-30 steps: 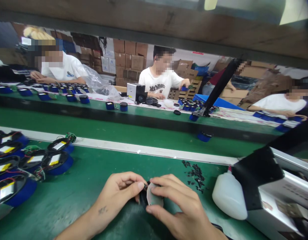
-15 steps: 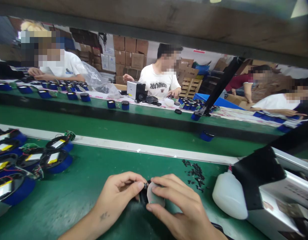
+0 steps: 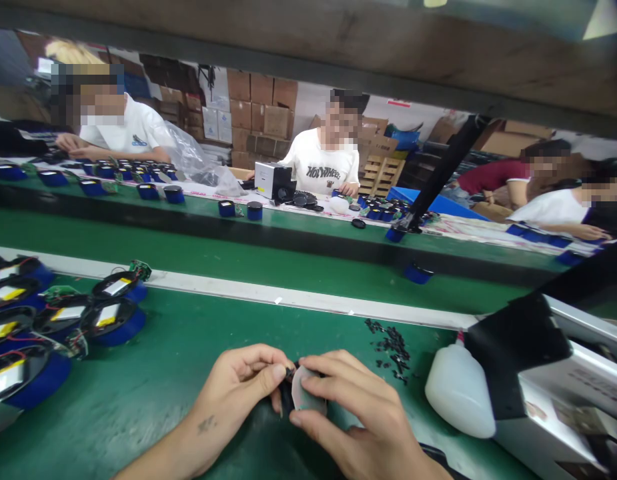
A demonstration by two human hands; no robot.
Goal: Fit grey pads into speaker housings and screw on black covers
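Observation:
Low in the middle of the view, my left hand pinches a small black piece between thumb and forefinger. It meets the edge of a dark round part, mostly hidden by my fingers. My right hand is curled around that round part, its fingers and thumb on a pale, flat disc at its face. Both hands are close together, nearly touching. Beyond my right hand lies a loose pile of small black pieces on the green bench.
Several blue round housings with batteries and wires crowd the left. A white squeeze bottle and a silver-and-black machine stand at right. Co-workers sit across the green belt. A dark beam crosses overhead.
My hands stay in nearly the same place; the pale disc has shifted slightly left with my right fingers. Across the belt, the middle co-worker's head and raised hand have moved.

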